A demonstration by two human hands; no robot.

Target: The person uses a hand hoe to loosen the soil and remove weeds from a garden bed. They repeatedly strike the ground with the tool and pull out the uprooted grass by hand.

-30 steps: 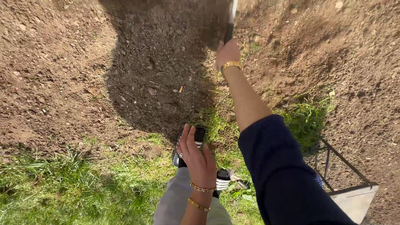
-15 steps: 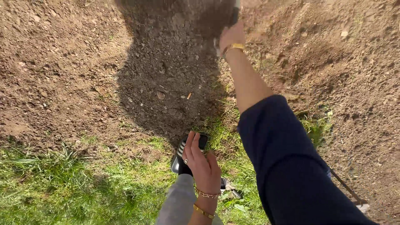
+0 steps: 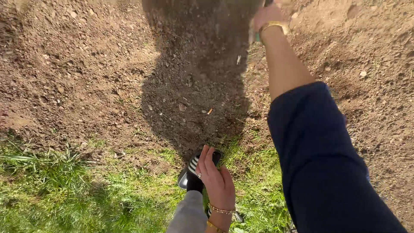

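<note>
My right hand (image 3: 266, 18), with a gold bracelet at the wrist, reaches far forward over the tilled brown soil (image 3: 86, 77) at the top edge of the view. It is closed around a thin tool handle (image 3: 269, 2), of which only a short dark stub shows above the fingers. The dark blue sleeve (image 3: 323, 164) fills the lower right. My left hand (image 3: 215, 181) hangs loose and holds nothing. It wears a ring and gold bracelets, and it hangs just above my black shoe with white stripes (image 3: 192, 170).
My shadow (image 3: 198, 73) falls across the soil in the middle. A strip of green grass (image 3: 64, 194) runs along the bottom, where I stand at the soil's edge. Small stones and clods lie scattered over the dirt. A grey trouser leg (image 3: 187, 215) shows below.
My right hand has pushed farther forward, up to the top edge, and most of the handle has left the view. The metal frame at the lower right is no longer seen.
</note>
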